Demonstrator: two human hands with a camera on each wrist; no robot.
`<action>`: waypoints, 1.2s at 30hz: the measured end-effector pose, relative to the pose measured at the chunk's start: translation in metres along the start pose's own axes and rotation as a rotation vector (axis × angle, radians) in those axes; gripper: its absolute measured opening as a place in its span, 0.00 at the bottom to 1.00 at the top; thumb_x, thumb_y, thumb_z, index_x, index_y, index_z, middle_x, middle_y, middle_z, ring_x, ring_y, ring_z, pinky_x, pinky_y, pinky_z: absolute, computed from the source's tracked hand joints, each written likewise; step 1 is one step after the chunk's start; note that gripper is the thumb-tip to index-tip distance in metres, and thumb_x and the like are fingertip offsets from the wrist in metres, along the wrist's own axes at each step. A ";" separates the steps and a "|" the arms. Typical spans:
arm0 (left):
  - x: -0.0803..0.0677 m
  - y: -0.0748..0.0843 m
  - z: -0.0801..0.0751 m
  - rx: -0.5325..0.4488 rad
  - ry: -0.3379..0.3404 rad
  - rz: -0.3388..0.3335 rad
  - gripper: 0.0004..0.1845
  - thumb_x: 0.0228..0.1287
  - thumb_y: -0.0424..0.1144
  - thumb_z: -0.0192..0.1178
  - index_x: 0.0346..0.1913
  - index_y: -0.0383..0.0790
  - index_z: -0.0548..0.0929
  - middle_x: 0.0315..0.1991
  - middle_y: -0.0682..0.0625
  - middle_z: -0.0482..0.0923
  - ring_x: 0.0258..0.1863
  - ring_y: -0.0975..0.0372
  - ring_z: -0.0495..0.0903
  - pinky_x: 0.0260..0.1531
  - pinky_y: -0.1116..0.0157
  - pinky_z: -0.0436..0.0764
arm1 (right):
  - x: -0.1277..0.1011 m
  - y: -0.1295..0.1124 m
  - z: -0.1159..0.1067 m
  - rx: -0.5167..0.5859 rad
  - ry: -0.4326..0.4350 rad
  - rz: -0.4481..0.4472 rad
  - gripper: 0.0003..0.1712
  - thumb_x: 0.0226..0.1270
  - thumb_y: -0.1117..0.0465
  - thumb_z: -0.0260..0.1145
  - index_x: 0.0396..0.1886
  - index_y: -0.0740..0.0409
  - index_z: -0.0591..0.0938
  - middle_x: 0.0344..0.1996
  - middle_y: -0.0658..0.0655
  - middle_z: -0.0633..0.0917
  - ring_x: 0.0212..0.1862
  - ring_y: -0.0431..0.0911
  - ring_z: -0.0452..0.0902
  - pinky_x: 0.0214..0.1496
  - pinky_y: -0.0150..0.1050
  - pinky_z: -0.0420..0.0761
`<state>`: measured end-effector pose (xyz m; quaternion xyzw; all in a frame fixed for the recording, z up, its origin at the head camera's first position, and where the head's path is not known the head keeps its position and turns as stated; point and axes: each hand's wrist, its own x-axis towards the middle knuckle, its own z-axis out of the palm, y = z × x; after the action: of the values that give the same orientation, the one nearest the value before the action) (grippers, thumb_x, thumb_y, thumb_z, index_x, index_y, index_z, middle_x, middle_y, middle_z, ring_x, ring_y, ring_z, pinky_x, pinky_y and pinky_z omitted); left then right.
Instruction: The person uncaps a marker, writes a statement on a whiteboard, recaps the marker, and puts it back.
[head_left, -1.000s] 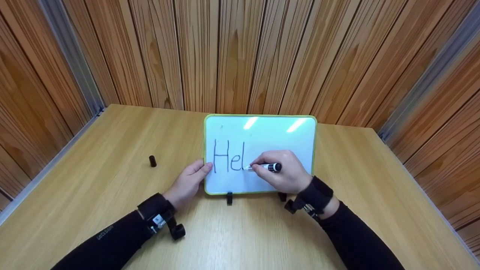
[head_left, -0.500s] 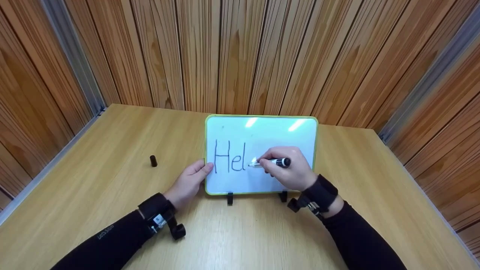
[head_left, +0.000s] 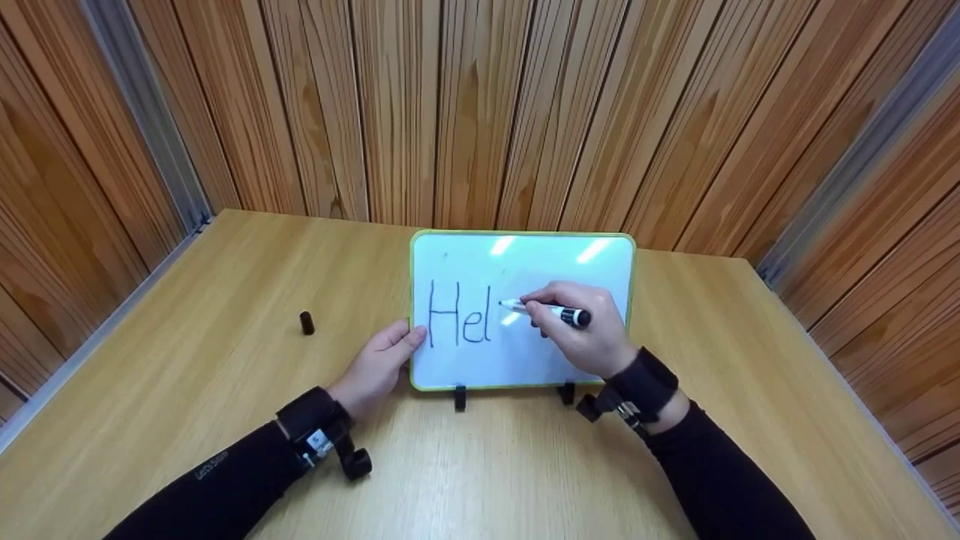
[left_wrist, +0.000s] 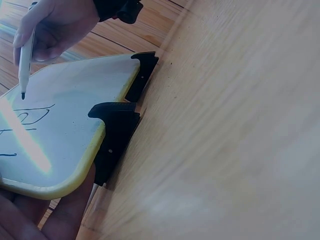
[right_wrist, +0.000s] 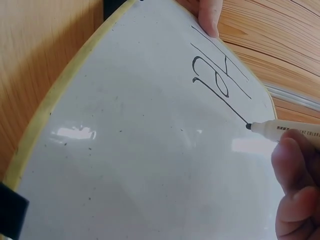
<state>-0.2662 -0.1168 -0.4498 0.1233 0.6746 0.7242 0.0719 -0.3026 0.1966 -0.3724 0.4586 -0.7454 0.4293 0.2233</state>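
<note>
A small whiteboard (head_left: 525, 262) with a yellow-green rim leans upright on a black stand, with "Hel" written in dark ink on its left part. My left hand (head_left: 379, 364) grips the board's left edge, thumb on the front face and fingers behind, as the left wrist view shows. My right hand (head_left: 581, 330) pinches a white marker (right_wrist: 272, 129) with a black end. Its dark tip stands just right of the upper part of the "l", close over the board. The marker's black cap (head_left: 307, 322) stands on the table, left of the board.
Two black stand feet (head_left: 460, 397) stick out under the board's lower edge. The wooden table (head_left: 187, 360) is bounded by a wood-plank wall (head_left: 472, 112) behind and panels at both sides. Both wrists carry black straps with cameras.
My right hand has lifted the marker from the foot of the "l", moving it slightly right, then up to the letter's upper part. My left hand keeps its grip on the board.
</note>
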 end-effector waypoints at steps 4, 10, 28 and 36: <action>0.000 0.000 0.000 0.012 -0.005 0.006 0.19 0.93 0.41 0.48 0.64 0.26 0.78 0.65 0.36 0.85 0.64 0.54 0.83 0.62 0.61 0.81 | 0.000 0.001 0.000 0.011 0.013 -0.011 0.09 0.77 0.75 0.69 0.47 0.66 0.93 0.32 0.60 0.91 0.28 0.45 0.85 0.34 0.29 0.82; 0.000 0.000 0.000 -0.004 -0.001 0.006 0.19 0.93 0.40 0.48 0.65 0.26 0.78 0.63 0.37 0.86 0.62 0.55 0.84 0.61 0.60 0.83 | 0.001 0.001 0.000 0.019 0.038 -0.026 0.10 0.76 0.77 0.68 0.49 0.68 0.92 0.33 0.59 0.91 0.28 0.46 0.85 0.35 0.29 0.83; 0.000 0.001 -0.001 0.008 -0.004 0.014 0.17 0.93 0.40 0.47 0.58 0.27 0.79 0.63 0.35 0.85 0.61 0.57 0.83 0.60 0.62 0.82 | 0.000 0.004 0.000 -0.002 0.044 -0.005 0.11 0.77 0.76 0.69 0.54 0.68 0.91 0.36 0.62 0.92 0.31 0.47 0.87 0.40 0.30 0.85; 0.001 0.000 -0.001 0.014 0.009 0.020 0.17 0.93 0.40 0.48 0.57 0.27 0.80 0.62 0.36 0.86 0.60 0.57 0.83 0.60 0.62 0.81 | 0.000 0.002 -0.001 -0.020 0.019 0.038 0.10 0.80 0.73 0.69 0.55 0.68 0.91 0.38 0.61 0.93 0.33 0.45 0.87 0.41 0.30 0.85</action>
<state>-0.2671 -0.1175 -0.4496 0.1273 0.6786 0.7209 0.0605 -0.3045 0.1982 -0.3727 0.4380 -0.7560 0.4304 0.2266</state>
